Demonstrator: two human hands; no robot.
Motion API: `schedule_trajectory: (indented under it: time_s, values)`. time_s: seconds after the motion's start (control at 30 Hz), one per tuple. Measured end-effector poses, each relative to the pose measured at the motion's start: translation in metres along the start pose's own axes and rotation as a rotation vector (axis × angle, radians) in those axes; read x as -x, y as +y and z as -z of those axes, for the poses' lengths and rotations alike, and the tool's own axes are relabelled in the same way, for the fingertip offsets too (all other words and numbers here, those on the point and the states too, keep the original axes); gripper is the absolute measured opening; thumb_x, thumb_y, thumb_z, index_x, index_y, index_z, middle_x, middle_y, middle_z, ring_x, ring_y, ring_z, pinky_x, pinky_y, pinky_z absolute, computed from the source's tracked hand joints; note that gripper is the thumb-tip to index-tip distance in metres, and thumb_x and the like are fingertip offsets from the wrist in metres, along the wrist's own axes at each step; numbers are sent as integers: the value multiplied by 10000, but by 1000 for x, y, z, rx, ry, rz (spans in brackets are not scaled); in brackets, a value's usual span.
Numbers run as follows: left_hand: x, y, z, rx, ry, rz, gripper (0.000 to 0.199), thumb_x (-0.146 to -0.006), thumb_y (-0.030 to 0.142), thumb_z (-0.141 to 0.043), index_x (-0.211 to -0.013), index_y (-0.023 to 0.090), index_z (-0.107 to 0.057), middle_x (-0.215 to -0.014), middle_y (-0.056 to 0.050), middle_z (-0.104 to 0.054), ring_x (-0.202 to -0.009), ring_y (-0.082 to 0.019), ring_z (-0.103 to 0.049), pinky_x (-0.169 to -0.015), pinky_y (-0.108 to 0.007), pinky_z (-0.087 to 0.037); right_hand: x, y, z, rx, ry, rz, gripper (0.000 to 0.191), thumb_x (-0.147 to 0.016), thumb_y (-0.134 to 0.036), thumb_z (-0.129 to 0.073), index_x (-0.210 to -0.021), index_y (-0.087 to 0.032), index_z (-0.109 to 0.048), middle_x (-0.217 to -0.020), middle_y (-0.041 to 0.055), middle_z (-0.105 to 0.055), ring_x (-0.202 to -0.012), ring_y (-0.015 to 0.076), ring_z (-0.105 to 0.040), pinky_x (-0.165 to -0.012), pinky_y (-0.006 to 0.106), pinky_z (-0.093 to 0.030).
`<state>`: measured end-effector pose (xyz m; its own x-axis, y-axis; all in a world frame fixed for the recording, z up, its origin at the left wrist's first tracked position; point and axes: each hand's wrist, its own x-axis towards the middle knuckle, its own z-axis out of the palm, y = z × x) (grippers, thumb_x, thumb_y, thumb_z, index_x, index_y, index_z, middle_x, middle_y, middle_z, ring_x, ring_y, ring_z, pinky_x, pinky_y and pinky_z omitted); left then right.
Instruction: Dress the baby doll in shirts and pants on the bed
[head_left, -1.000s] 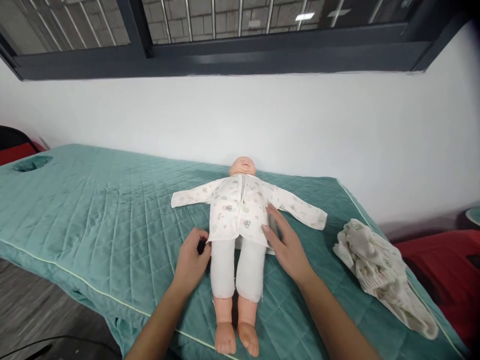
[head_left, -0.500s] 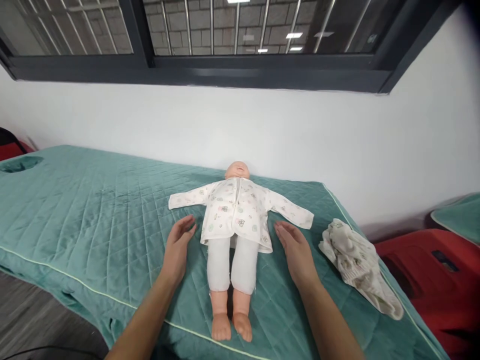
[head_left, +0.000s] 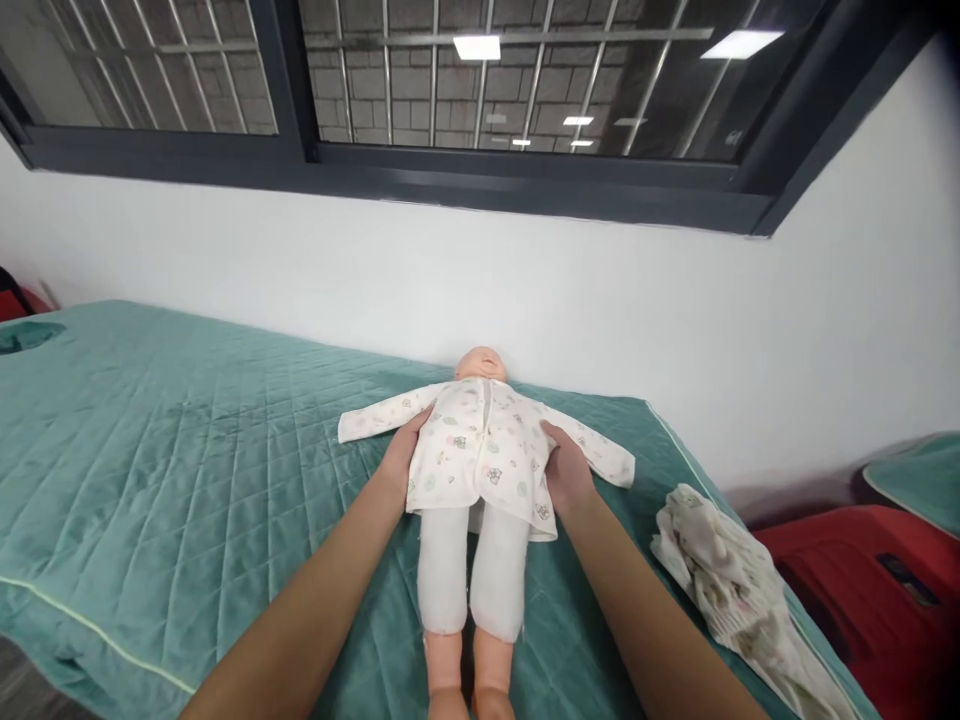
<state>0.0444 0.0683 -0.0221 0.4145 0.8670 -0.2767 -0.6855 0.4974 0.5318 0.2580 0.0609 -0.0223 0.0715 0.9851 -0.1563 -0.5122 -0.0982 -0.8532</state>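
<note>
A baby doll (head_left: pixel 442 570) lies on its back on the green quilted cover (head_left: pixel 225 450), head toward the wall and feet toward me. It wears a white printed shirt (head_left: pixel 469 460) closed down the front, with both sleeves spread out sideways. My left hand (head_left: pixel 405 455) holds the doll's side just below one sleeve, thumb on the shirt. On the opposite side my right hand (head_left: pixel 568 470) grips the torso under the other sleeve. The fingers of both hands are partly hidden behind the doll's body.
A crumpled pale printed garment (head_left: pixel 727 570) lies near the right edge of the bed. Beyond that edge stands a red plastic seat (head_left: pixel 847 580). A white wall (head_left: pixel 600 310) rises behind the bed, with a dark-framed window (head_left: pixel 525 180) above.
Both hands have moved inward and forward from beside the doll, and they now hold its torso under the sleeves. The camera view has tilted up slightly.
</note>
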Motion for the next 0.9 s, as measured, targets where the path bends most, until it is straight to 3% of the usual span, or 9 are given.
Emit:
schedule_trajectory:
  time_s: [0.17,0.27,0.37,0.47,0.57,0.73,0.9]
  values:
    - [-30,2,-3,18,-25,-8,399,-877,329,-595,-1214,118,-634,-1037,-114,-752,-992,-297,-711,-938,-468,-558,-16,-11,13,-46,80,7,348,-806,-367,-571,-1077,-174,-676,-1067,103,-751,-1156,315,-645,-1007,504,-522]
    - [-38,6,6,46,3,-72,420,-888,393,-584,-1190,105,-633,-1090,-143,-734,-1045,-308,-693,-960,-470,-550,-20,-13,22,-17,81,6,348,-807,-366,-571,-1084,-185,-678,-1073,101,-749,-1172,318,-635,-1012,516,-515]
    - [-40,16,21,49,143,-248,436,-900,465,-573,-1157,116,-624,-1160,-166,-703,-1095,-289,-673,-973,-442,-551,-21,-14,26,-2,84,28,335,-810,-366,-572,-1073,-192,-684,-1067,99,-750,-1176,324,-630,-1015,530,-510]
    - [-41,28,36,43,383,-505,307,-929,381,-567,-1149,170,-604,-1251,-131,-666,-1148,-230,-649,-967,-378,-561,-24,-14,27,-22,134,25,294,-806,-328,-586,-1050,-196,-685,-1069,91,-749,-1163,320,-638,-1006,524,-524]
    - [-42,35,46,76,533,-679,213,-956,331,-530,-1106,199,-601,-1326,-100,-628,-1198,-222,-619,-920,-355,-586,-29,-11,30,-36,166,32,259,-793,-274,-609,-1031,-200,-679,-1084,82,-744,-1150,308,-646,-990,500,-547]
    - [-44,41,52,174,644,-793,173,-969,305,-492,-1036,195,-606,-1286,-85,-647,-1184,-224,-628,-885,-360,-602,-38,-9,37,-79,214,77,230,-812,-227,-583,-1024,-191,-664,-1087,82,-736,-1129,287,-655,-980,471,-563]
    - [-45,47,62,75,765,-851,185,-959,281,-469,-1063,194,-595,-1285,-87,-642,-1187,-212,-626,-871,-315,-597,-44,-14,45,-153,276,107,239,-840,-161,-546,-1055,-186,-649,-1070,73,-734,-1092,253,-668,-966,438,-572]
